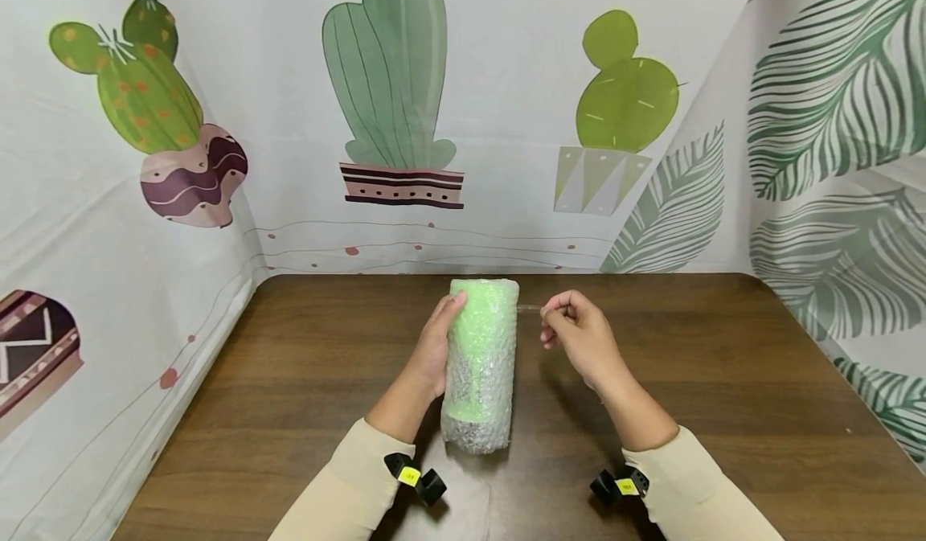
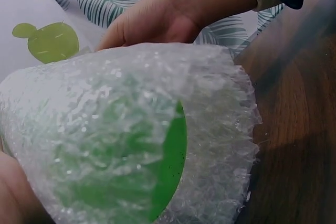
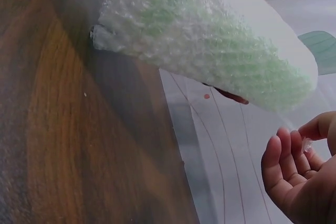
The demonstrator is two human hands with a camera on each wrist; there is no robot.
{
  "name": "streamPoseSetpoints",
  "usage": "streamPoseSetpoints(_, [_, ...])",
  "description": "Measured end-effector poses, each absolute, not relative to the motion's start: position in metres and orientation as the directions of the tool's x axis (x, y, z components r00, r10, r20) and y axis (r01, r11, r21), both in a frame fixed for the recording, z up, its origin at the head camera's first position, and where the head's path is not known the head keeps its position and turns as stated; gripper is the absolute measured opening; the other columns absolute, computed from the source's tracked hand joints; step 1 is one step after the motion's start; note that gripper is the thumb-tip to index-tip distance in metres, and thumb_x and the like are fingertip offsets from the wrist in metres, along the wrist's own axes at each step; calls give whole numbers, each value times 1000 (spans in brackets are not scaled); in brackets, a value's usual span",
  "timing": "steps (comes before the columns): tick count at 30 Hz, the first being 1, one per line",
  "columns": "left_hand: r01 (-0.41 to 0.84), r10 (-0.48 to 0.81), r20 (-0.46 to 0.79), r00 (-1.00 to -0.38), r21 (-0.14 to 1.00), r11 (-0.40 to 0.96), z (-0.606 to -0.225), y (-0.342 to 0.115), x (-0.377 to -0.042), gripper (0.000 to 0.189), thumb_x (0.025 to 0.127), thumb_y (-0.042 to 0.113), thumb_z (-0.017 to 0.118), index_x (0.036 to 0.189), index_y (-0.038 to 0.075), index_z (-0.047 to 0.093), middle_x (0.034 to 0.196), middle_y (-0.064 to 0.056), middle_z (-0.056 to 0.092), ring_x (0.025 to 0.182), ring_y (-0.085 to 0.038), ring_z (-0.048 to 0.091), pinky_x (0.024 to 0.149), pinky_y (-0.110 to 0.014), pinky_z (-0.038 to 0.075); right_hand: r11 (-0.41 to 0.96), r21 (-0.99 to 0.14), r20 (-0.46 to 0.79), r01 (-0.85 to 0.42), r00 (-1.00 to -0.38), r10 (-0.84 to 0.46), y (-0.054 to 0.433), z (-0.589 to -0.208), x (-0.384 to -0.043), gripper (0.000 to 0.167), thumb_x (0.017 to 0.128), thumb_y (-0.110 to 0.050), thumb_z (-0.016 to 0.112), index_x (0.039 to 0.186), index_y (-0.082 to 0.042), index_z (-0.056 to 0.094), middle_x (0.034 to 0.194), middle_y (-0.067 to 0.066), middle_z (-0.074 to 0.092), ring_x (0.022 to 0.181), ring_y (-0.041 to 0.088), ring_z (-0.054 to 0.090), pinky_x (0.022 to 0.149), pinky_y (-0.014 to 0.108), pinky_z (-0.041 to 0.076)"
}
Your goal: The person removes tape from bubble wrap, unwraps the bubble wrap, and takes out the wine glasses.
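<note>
A tall roll of bubble wrap (image 1: 479, 364) stands slightly tilted over the middle of the table, with something green inside showing through the clear film. My left hand (image 1: 436, 346) grips it from the left side, thumb on the front near the top. To its right, my right hand (image 1: 582, 338) pinches the end of a thin clear strip, like tape (image 1: 530, 308), stretched out from the wrap's upper right edge. The right wrist view shows the crumpled tape end (image 3: 307, 144) between thumb and finger. In the left wrist view, a green rounded edge (image 2: 176, 150) shows through the wrap's loose open end.
The brown wooden table (image 1: 311, 380) has rounded far corners. A white cloth (image 1: 282, 123) printed with cacti and leaves hangs behind it and along both sides. Black wrist cameras (image 1: 419, 481) are strapped over the cream sleeves.
</note>
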State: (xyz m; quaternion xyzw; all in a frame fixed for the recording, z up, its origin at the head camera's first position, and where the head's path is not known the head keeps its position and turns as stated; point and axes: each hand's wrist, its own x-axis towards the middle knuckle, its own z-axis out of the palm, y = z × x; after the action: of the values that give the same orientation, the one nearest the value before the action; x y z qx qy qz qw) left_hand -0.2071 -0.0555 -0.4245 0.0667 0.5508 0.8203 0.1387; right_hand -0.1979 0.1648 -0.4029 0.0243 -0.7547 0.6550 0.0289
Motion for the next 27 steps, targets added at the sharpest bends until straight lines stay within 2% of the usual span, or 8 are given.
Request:
streamPoseSetpoints(7, [-120, 264, -37, -964, 944, -307, -424, -59, -206, 36, 102, 52, 46, 125, 23, 45, 99, 1, 57, 83, -13, 59, 75, -32, 54, 150, -985, 87, -84, -996, 11, 168, -404, -202, 12, 98, -3, 53, 105, 7, 54, 81, 4, 62, 68, 14, 63, 62, 27, 59])
streamPoseSetpoints(9, [-105, 242, -32, -970, 950, -295, -424, -61, -207, 38, 102, 52, 46, 125, 23, 46, 100, 0, 56, 85, -14, 58, 76, -32, 53, 178, -979, 106, -100, -994, 24, 169, -403, -203, 12, 98, -5, 56, 104, 5, 56, 87, 3, 61, 72, 12, 63, 66, 25, 59])
streamPoseSetpoints(12, [-91, 216, -28, -976, 953, -287, -425, -63, -209, 39, 102, 53, 47, 126, 23, 45, 100, 0, 56, 85, -14, 57, 77, -32, 53, 260, -957, 149, -128, -987, 62, 172, -403, -204, 15, 97, -11, 63, 103, 3, 62, 94, 0, 55, 81, 8, 57, 72, 18, 52])
streamPoseSetpoints(14, [-94, 207, -34, -978, 953, -289, -426, -64, -210, 41, 101, 54, 48, 127, 23, 45, 100, 0, 57, 85, -15, 58, 77, -32, 53, 304, -943, 164, -134, -983, 77, 173, -403, -204, 17, 96, -16, 68, 100, 0, 66, 90, -2, 52, 78, 7, 51, 71, 17, 46])
streamPoseSetpoints(17, [-98, 186, -45, -982, 954, -283, -426, -64, -212, 44, 100, 56, 49, 129, 23, 45, 101, 0, 57, 87, -15, 58, 80, -33, 53, 303, -943, 160, -134, -985, 62, 174, -403, -204, 18, 95, -18, 69, 101, -1, 67, 77, -3, 50, 66, 7, 46, 60, 20, 42])
streamPoseSetpoints(21, [-102, 161, -61, -985, 959, -263, -426, -64, -212, 49, 99, 60, 48, 131, 23, 46, 105, -1, 56, 93, -17, 58, 85, -35, 52, 217, -970, 111, -107, -994, 6, 174, -405, -204, 18, 99, -14, 64, 106, 3, 62, 66, -4, 54, 54, 8, 48, 52, 23, 46])
streamPoseSetpoints(27, [-113, 166, -71, -984, 958, -262, -425, -63, -212, 48, 99, 59, 48, 131, 23, 46, 102, 0, 57, 89, -16, 58, 80, -33, 52, 132, -986, 99, -104, -994, -49, 173, -407, -205, 19, 100, -9, 60, 110, 7, 54, 72, 0, 64, 60, 11, 61, 61, 26, 57])
